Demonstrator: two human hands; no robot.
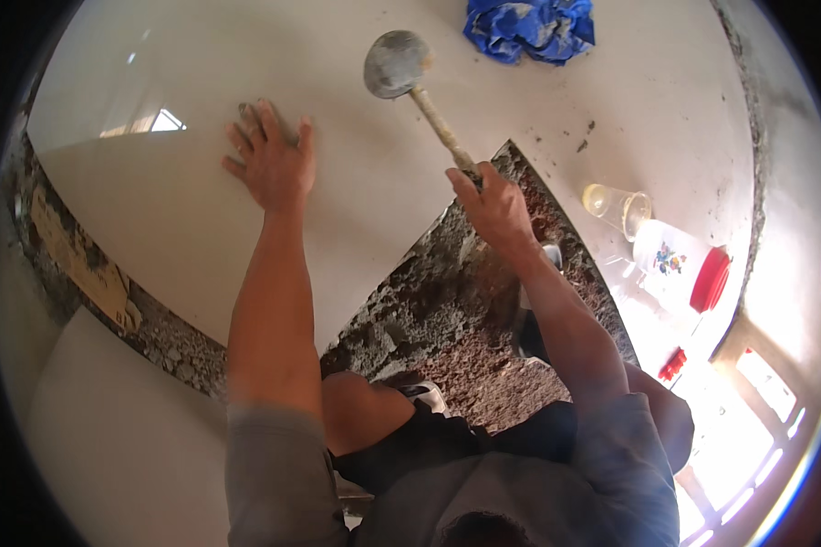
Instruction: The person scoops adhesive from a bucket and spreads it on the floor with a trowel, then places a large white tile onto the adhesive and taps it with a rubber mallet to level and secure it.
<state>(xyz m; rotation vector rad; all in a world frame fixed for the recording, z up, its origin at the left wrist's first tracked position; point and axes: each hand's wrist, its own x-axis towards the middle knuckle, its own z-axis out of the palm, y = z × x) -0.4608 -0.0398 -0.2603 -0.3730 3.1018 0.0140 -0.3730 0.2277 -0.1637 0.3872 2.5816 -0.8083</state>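
Pale floor tiles (pixel 182 228) carry a crumpled blue sheet (pixel 531 29) — also a clear cup (pixel 622 210) and red-lidded container (pixel 670 260).

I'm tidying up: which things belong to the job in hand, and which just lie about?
Likely in use:
- mallet in right hand
- pale slab under left hand

Apparently lying about:
- crumpled blue bundle
- clear cup
- white container with red lid

the head view looks steeply down on the pale floor (pixel 374 219) from close above.
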